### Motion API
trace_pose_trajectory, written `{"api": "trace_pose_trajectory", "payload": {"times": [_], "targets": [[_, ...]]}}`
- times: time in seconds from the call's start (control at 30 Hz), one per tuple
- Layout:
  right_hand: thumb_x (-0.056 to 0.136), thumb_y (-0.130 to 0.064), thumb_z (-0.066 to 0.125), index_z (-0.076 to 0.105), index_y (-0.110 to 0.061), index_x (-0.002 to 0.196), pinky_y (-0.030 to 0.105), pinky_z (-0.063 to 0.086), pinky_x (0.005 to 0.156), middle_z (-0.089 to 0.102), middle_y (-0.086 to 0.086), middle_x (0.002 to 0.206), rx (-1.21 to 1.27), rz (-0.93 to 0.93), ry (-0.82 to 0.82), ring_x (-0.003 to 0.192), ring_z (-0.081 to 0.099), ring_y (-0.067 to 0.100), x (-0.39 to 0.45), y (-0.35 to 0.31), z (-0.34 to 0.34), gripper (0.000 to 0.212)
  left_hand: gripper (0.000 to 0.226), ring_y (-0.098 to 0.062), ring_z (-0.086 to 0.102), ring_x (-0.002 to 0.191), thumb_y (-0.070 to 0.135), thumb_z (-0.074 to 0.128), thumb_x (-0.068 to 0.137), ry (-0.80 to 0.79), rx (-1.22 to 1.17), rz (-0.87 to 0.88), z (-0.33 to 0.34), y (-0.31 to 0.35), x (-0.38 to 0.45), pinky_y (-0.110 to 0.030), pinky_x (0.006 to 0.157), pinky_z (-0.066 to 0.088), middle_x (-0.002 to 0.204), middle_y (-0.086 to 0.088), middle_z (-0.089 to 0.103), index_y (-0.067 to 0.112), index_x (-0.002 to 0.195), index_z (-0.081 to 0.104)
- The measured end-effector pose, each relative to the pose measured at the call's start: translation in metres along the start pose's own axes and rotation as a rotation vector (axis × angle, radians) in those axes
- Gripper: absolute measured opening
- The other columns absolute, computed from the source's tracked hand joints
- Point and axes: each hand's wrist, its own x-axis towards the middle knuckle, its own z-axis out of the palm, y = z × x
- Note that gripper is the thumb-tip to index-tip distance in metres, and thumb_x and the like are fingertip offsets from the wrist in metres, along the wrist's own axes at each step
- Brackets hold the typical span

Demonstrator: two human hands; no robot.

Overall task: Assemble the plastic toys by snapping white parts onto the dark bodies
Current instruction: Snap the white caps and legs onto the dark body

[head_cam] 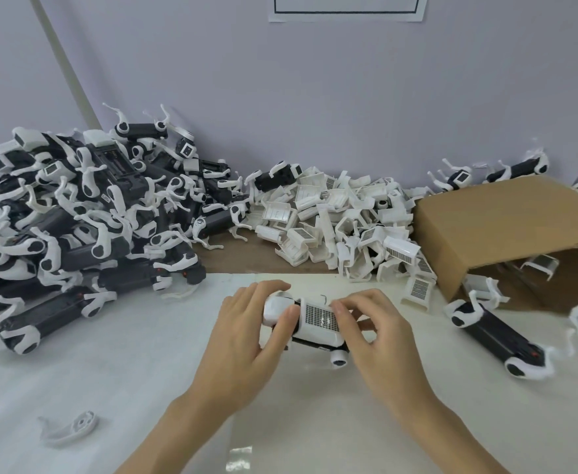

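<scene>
Both hands gripping 1 toy body point(315, 338) at table point(143, 388) center: left hand point(246, 333) curling round its white head end, right hand point(366, 331) pinching the white grille cover point(320, 318) onto it. No readable writing; wall paper point(347, 8) showing only a black frame.

Small toy-assembly workstation, workshop-like: tabletop point(109, 371) under white sheeting, big heap of dark toy bodies point(75, 213), pile of loose white covers point(335, 220), tipped cardboard box point(499, 227), plain wall point(315, 97) with printed notice point(347, 8)
</scene>
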Motion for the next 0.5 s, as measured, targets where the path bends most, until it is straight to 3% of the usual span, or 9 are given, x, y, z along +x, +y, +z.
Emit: {"api": "trace_pose_trajectory", "payload": {"times": [0.07, 0.2, 0.33, 0.4, 0.5], "targets": [[0.099, -0.027, 0.065, 0.072, -0.019, 0.088, 0.008, 0.05, 0.069, 0.064, -0.004, 0.098, 0.019, 0.02, 0.015, 0.09, 0.067, 0.008, -0.003, 0.002, 0.004, 0.015, 0.043, -0.007, 0.062, 0.098, 0.07, 0.036, 0.1, -0.072, -0.065, -0.055, -0.002, 0.002, 0.001, -0.039, 0.085, 0.057, 0.098, 0.024, 0.068, 0.045, 0.13, 0.054], [0.101, -0.023, 0.063, 0.068, -0.019, 0.089, 0.007, 0.05, 0.055, 0.068, -0.003, 0.095, 0.122, 0.058, -0.004, 0.076, 0.067, 0.003, -0.009, 0.001, 0.011, 0.014, 0.031, -0.006, 0.063, 0.065, 0.056, 0.046, 0.097, -0.111, -0.148, -0.115, -0.009, 0.007, 0.008, -0.015, 0.063, 0.044, 0.077, 0.011, 0.076, 0.051, 0.126, 0.057], [0.104, -0.03, 0.058, 0.06, -0.021, 0.089, 0.012, 0.045, 0.053, 0.068, -0.013, 0.078, 0.031, -0.014, -0.058, 0.061, 0.065, 0.0, -0.011, 0.001, 0.01, 0.018, 0.016, -0.015, 0.071, 0.074, 0.047, 0.066, 0.097, -0.152, -0.478, -0.299, -0.012, 0.013, 0.012, -0.01, 0.066, 0.05, 0.087, 0.004, 0.079, 0.043, 0.111, 0.071], [0.101, -0.047, 0.052, 0.059, -0.022, 0.091, 0.021, 0.048, 0.059, 0.066, -0.017, 0.077, -0.052, -0.078, -0.076, 0.071, 0.066, 0.007, -0.011, -0.001, 0.009, 0.028, 0.015, -0.013, 0.069, 0.068, 0.044, 0.079, 0.093, -0.117, -0.499, -0.32, -0.007, 0.016, 0.011, -0.012, 0.06, 0.049, 0.085, 0.004, 0.077, 0.038, 0.105, 0.071], [0.099, -0.054, 0.05, 0.059, -0.028, 0.099, 0.012, 0.051, 0.065, 0.063, -0.023, 0.091, -0.066, -0.12, -0.138, 0.094, 0.061, 0.016, -0.01, -0.002, 0.003, 0.027, 0.027, -0.016, 0.07, 0.075, 0.032, 0.088, 0.086, -0.112, -0.574, -0.323, -0.005, 0.014, 0.01, -0.022, 0.066, 0.055, 0.089, -0.004, 0.076, 0.032, 0.108, 0.072]]}}
